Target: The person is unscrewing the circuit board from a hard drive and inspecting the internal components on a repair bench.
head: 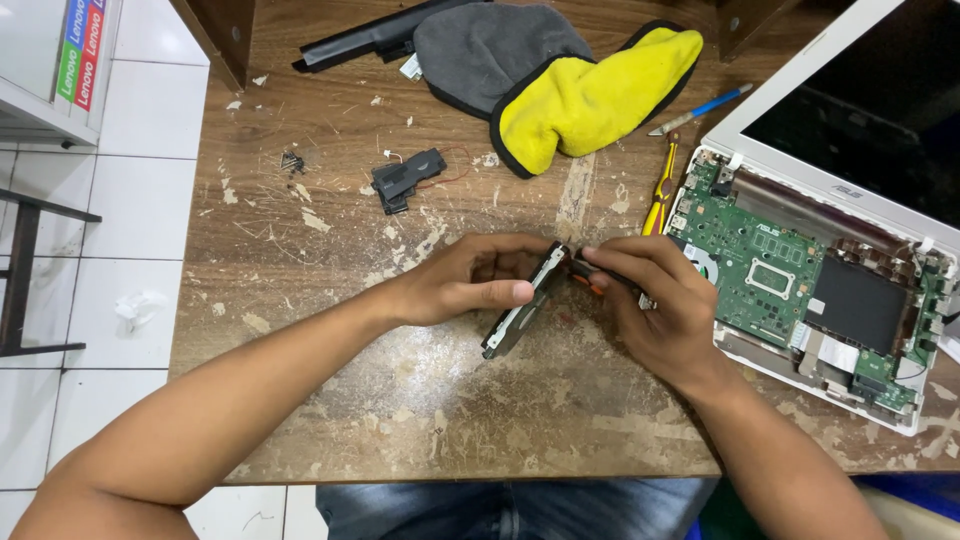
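While left hand (470, 282) clamps hard drive (524, 305) on edge, tilted, between both hands; right hand (655, 305) pinches small screwdriver (598, 277) at drive's top corner. Drive likely stiff, dense, shock-sensitive; hold by side rails. Opened laptop (815, 285) just beyond right hand.

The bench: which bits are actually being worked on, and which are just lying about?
In use:
left hand, gripping a flat drive
right hand, holding a small tool against it

Lying about:
opened laptop
yellow-grey cloth
small black part
blue pen
yellow pliers
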